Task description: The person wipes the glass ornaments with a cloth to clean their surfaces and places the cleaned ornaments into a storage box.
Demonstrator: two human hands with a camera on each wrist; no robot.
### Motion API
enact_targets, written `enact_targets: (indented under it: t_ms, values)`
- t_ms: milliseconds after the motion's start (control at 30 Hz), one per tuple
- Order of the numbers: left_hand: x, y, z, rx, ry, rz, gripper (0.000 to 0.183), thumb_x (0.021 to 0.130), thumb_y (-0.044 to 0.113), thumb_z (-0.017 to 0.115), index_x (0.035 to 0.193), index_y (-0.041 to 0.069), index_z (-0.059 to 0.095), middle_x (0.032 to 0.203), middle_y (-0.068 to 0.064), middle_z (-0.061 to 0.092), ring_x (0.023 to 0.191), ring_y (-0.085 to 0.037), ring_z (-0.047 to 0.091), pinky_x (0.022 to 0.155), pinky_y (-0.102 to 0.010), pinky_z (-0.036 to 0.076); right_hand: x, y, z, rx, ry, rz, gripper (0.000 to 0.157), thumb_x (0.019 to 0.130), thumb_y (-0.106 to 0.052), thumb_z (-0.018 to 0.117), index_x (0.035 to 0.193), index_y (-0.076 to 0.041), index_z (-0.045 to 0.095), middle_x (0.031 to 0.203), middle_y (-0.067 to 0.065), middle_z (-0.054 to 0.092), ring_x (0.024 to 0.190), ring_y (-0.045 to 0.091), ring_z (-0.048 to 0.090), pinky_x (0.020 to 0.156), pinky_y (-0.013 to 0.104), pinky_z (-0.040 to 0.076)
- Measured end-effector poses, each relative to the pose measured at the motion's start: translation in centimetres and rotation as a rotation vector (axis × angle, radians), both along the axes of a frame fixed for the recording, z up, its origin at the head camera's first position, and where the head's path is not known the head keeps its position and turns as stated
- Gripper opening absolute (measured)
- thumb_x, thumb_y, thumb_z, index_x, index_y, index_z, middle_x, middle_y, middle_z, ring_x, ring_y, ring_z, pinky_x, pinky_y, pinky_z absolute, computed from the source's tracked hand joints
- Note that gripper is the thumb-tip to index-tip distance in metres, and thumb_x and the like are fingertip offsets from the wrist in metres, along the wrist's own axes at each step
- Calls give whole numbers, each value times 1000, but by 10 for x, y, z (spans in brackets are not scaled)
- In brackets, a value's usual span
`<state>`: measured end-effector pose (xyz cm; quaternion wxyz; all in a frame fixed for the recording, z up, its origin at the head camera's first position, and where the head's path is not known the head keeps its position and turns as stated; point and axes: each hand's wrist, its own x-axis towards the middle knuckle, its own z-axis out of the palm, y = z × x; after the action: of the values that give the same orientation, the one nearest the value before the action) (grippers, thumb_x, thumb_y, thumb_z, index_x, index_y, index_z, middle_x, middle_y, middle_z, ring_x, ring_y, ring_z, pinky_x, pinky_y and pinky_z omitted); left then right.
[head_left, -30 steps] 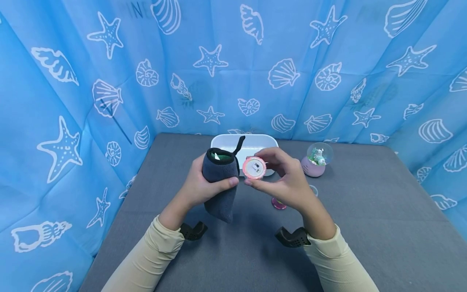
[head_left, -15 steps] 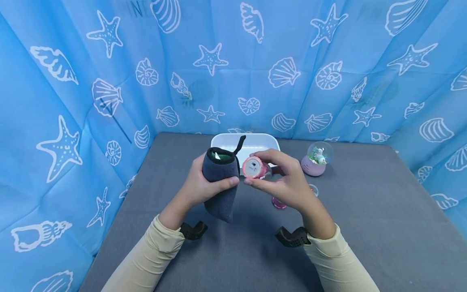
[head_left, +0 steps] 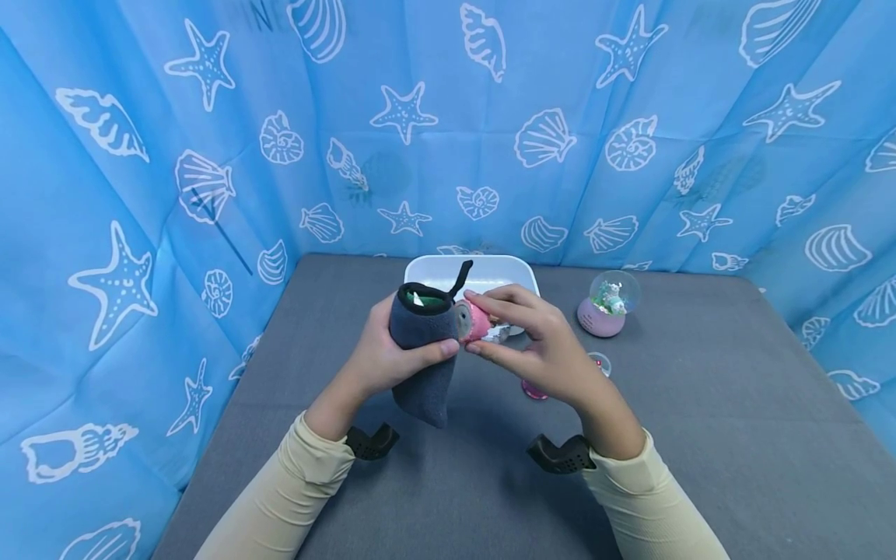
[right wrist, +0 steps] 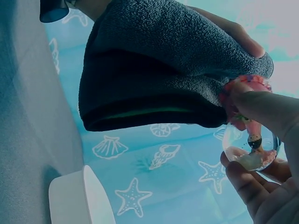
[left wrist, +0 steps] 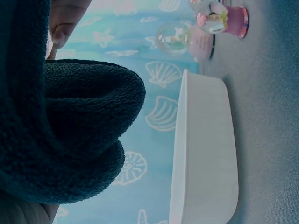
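Note:
In the head view my left hand (head_left: 388, 350) grips a bunched dark grey fleecy cloth (head_left: 422, 373) with black edging, a black loop and a bit of green inside. My right hand (head_left: 542, 338) holds a small snow globe (head_left: 476, 321) sideways between thumb and fingers. Its pink base points at the cloth. Seen from the right wrist, the base meets the side of the cloth (right wrist: 154, 60), and the clear dome (right wrist: 254, 149) with a small figure inside lies by the fingers. The cloth fills the left side of the left wrist view.
A white tray (head_left: 469, 266) stands behind the hands. At its right is a larger snow globe (head_left: 603, 315) on a lilac base. Another small pink-based globe (head_left: 534, 390) is partly hidden behind my right wrist. A blue shell-print curtain (head_left: 448, 155) hangs around the grey table (head_left: 700, 435).
My right hand has turned the small snow globe, so its underside, facing the camera before, now faces the cloth, and moved it left against it. My left hand has stayed in place.

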<state>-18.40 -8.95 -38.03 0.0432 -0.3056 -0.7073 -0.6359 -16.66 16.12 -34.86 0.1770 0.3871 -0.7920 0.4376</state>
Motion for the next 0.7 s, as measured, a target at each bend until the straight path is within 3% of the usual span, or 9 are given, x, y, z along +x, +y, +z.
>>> enact_targets:
  t_ms: [100,267,533,700]
  values:
    - [0,0,0,5,-3,0,70,85,49,87,136,9,62,123,-13,70,104,-26,68,90,-43,59,0,1,0,11,2,-5,58,82,-2,90,137,-8,72,127,7,71,112,16,66,95,24,56]
    - [0,0,-1,-6,-8,12,73,84,57,86,134,10,63,120,-12,71,100,-27,69,87,-42,59,2,2,0,-8,23,-16,56,79,-1,91,132,-9,74,127,9,73,106,16,64,88,22,53]
    - [0,0,-1,-26,-15,17,72,84,55,86,135,10,62,120,-12,71,100,-26,68,87,-43,59,3,1,0,-41,1,-47,55,76,-1,94,126,-9,73,123,7,75,104,14,66,88,21,59]
    - [0,1,0,-51,-17,5,76,82,62,86,135,14,62,120,-9,70,101,-27,68,87,-46,58,3,0,0,-54,43,-64,53,74,0,95,123,-8,74,118,8,76,100,14,68,87,21,59]
